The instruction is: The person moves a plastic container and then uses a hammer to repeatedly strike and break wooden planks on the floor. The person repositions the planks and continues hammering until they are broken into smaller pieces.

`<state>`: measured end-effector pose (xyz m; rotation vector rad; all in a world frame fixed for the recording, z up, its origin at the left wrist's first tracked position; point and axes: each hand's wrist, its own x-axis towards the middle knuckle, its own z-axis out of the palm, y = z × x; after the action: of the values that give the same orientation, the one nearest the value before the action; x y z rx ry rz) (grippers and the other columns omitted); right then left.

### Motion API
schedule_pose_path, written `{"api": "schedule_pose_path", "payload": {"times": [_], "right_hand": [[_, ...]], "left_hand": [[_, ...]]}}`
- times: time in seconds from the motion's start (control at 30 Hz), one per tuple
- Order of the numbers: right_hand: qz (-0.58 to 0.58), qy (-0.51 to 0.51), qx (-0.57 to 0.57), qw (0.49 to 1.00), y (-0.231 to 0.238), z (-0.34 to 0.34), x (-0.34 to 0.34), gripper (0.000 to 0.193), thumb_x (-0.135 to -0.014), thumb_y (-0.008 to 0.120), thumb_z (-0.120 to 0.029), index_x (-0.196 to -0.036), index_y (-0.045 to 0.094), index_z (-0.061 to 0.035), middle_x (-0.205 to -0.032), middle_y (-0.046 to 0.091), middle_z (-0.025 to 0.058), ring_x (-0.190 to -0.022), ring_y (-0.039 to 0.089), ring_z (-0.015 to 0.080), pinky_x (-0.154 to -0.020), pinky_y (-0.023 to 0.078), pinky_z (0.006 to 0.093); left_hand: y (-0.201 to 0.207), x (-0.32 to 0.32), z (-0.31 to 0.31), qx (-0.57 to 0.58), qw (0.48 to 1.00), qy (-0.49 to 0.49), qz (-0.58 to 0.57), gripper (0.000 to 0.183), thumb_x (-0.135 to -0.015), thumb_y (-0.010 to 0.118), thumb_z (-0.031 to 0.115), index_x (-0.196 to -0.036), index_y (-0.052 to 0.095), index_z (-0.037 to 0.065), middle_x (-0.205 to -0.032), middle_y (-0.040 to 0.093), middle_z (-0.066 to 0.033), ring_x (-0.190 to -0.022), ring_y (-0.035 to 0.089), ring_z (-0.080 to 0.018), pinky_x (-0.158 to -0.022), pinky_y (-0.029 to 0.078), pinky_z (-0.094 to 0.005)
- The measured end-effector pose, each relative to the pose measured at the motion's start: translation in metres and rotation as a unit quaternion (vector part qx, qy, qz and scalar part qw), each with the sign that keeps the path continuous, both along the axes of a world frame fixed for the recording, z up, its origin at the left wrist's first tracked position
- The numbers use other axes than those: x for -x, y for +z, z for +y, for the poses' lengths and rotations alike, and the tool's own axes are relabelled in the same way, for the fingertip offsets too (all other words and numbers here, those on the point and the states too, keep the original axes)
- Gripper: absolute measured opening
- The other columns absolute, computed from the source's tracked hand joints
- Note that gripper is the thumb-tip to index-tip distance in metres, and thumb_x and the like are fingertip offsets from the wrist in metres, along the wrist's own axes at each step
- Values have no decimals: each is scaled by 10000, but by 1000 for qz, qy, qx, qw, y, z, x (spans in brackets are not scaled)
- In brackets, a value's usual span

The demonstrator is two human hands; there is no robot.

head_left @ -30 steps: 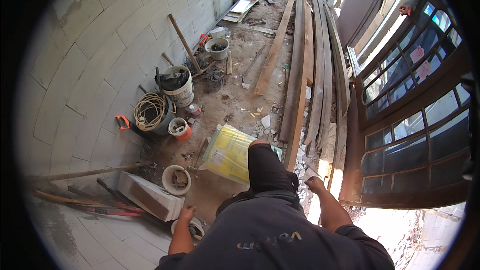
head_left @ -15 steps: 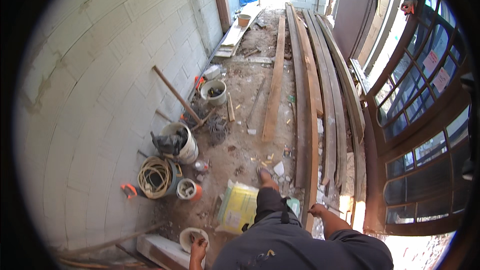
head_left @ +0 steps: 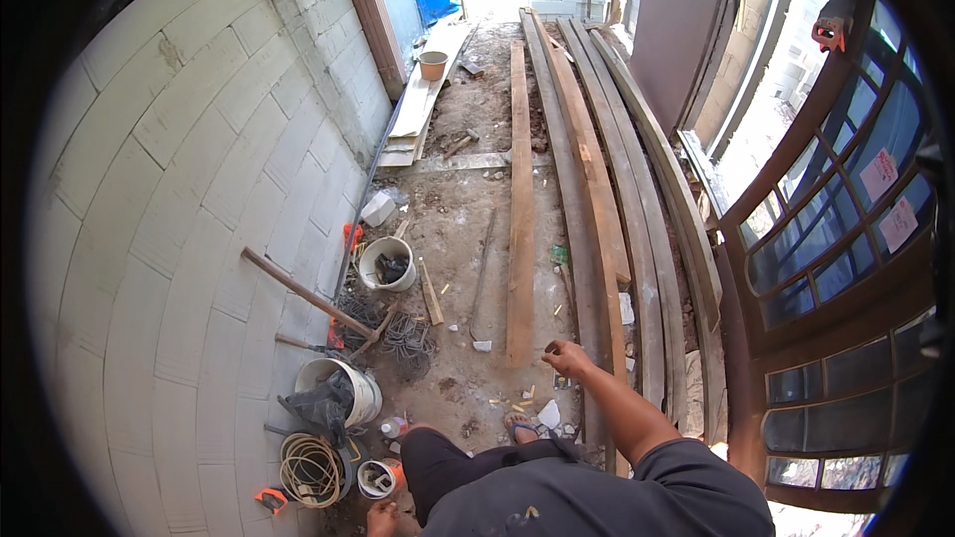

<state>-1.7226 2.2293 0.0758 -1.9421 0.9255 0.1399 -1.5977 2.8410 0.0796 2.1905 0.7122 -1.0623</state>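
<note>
My right hand (head_left: pixel 566 359) reaches out ahead of me above the dirt floor, just right of the near end of a single wooden plank (head_left: pixel 520 278). Its fingers are loosely curled, and nothing shows in them. At the bottom edge is my left hand (head_left: pixel 381 518), partly cut off by the picture, so its fingers do not show clearly. Nearest to it stands a small orange-and-white bucket (head_left: pixel 396 477) with lumpy pieces inside. Beside that, a dark bucket holds a coiled pale hose (head_left: pixel 309 469).
Long timber beams (head_left: pixel 652 239) lie along the right, beside glazed wooden door panels (head_left: pixel 846 239). By the left block wall (head_left: pixel 189 268) are a white bucket (head_left: pixel 366 400) with black plastic, a long-handled tool (head_left: pixel 308 290), tangled wire (head_left: pixel 409 340) and another tub (head_left: pixel 386 278). Rubble (head_left: pixel 549 415) lies near my foot.
I have moved forward, and the buckets sit lower in view. My right hand has swung forward from beside the beams. The pale tub under my left hand and the yellow sack have left view.
</note>
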Motion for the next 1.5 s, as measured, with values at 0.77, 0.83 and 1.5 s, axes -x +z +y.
{"api": "schedule_pose_path", "payload": {"times": [0.77, 0.83, 1.5], "right_hand": [[113, -163, 27, 980, -71, -133, -148, 475, -820, 694, -323, -1127, 614, 30, -933, 681, 178, -823, 662, 259, -728, 520, 374], [5, -163, -30, 986, -57, -148, -209, 309, -903, 636, -236, -1100, 608, 0, -926, 673, 88, -792, 634, 172, -666, 482, 306], [144, -203, 50, 967, -53, -501, -500, 360, -839, 679, -286, -1019, 656, 24, -815, 685, 122, -694, 646, 189, -645, 514, 342]], "left_hand": [[-84, -496, -308, 138, 929, -300, -165, 411, -878, 624, 269, -1164, 619, -26, -985, 694, -154, -849, 661, -262, -763, 513, -373], [-63, -528, -358, 201, 938, -242, -146, 380, -877, 647, 214, -1159, 613, -38, -882, 672, -69, -713, 583, -139, -647, 473, -291], [-25, -804, -583, 82, 989, -121, 3, 339, -916, 607, 184, -1216, 577, 29, -1006, 646, -80, -821, 626, -174, -640, 518, -313]]}}
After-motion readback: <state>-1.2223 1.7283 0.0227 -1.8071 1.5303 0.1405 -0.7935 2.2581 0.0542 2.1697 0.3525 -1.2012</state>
